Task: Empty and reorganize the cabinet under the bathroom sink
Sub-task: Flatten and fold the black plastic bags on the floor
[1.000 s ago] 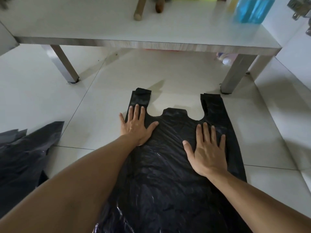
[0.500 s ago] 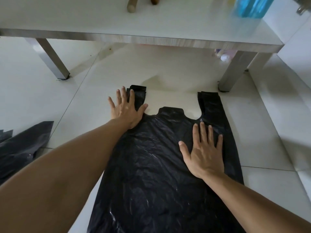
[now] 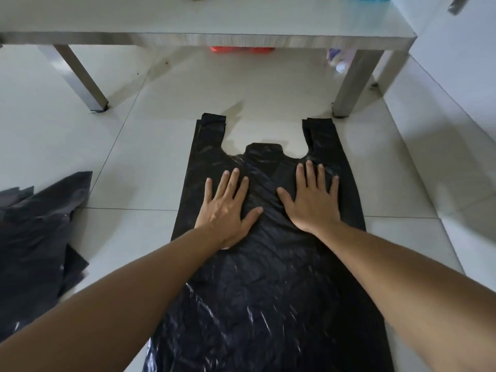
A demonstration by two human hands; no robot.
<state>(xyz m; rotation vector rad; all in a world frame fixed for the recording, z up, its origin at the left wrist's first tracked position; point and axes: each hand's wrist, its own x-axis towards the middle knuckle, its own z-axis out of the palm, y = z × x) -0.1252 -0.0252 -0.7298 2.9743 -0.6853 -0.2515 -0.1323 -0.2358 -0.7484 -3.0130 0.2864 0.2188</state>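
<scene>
— Left hand (image 3: 226, 210): flat, fingers straight and spread, palm pressing on the black plastic bag (image 3: 268, 277). Gripping nothing.
— Right hand (image 3: 312, 201): same, flat and fully open, thumb out toward the left hand, pressing the bag just below its right handle loop (image 3: 320, 135). Nothing pinched.
— And the bag itself?
— Spread flat on the tiled floor (image 3: 134, 146), directly under both palms, running back along the forearms toward the body. Handle loops pointing away, beyond the fingertips. Left handle loop (image 3: 212, 124) ahead of the left fingers, clear of them.
— Handling?
— Probably very light, thin, limp film. Crinkled and glossy, so likely slippery against tile and against itself. No stiffness to speak of; bound to slide or bunch under a sideways push. Easily torn on a sharp edge, though not fragile otherwise.
— Where to take hold?
— Best guess: pinch at the handle loops just past the fingertips, or at the side edges outboard of each little finger. Flat pressure with open palms suited to smoothing; folding needs one hand anchoring.
— Anything else close by?
— More dark bags in a heap (image 3: 35, 232), well out beyond the left forearm. Low table (image 3: 204, 38) ahead of both hands, past the handle loops.
</scene>
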